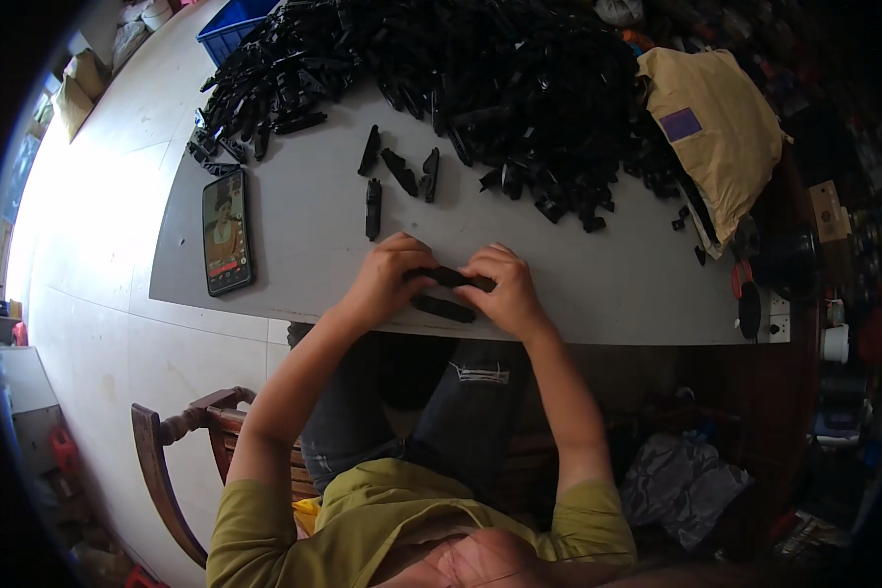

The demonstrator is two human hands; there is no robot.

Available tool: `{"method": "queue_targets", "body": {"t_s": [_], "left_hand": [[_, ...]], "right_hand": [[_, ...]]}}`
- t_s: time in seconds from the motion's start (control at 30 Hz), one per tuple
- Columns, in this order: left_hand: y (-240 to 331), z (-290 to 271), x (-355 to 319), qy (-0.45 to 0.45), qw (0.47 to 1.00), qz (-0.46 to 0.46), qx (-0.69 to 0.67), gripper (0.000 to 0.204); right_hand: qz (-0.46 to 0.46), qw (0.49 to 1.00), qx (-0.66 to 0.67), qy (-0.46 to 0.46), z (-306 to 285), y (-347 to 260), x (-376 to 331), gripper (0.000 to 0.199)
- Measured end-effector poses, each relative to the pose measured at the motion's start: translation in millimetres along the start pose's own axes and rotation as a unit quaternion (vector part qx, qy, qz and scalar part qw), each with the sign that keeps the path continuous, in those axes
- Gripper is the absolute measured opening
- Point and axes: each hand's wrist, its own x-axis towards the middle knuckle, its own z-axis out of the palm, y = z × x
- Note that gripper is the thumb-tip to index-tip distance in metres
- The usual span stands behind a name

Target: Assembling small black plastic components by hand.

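Note:
Between my two hands, just above the table's front edge, is a long black plastic part. My left hand is closed on its left end, and my right hand pinches its right end. A second black plastic piece lies on the grey table right below the held one. Farther off, several similar loose black parts lie in a small group. What exactly the parts are, I cannot make out.
A large heap of black plastic parts covers the table's far side. A phone lies at the left, and a blue crate stands behind. To the right are a tan bag, scissors and a power socket.

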Motion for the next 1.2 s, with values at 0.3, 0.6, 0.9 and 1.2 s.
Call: {"method": "queue_targets", "body": {"t_s": [0.3, 0.6, 0.9, 1.2], "left_hand": [[7, 2, 3, -0.008, 1.0, 0.005, 0.014, 0.027], [0, 1, -2, -0.01, 1.0, 0.008, -0.001, 0.025], [-1, 3, -2, -0.019, 0.999, 0.023, -0.027, 0.021], [-6, 6, -2, -0.023, 0.999, 0.027, -0.035, 0.022]], "right_hand": [[-0.019, 0.995, -0.085, 0.056, 9, -8, -4, 0.026], [0.073, 0.992, 0.081, 0.063, 8, -3, -13, 0.022], [0.029, 0.998, -0.045, 0.041, -8, -10, -18, 0.026], [0.03, 0.998, -0.051, 0.017, -13, -12, -18, 0.028]]}}
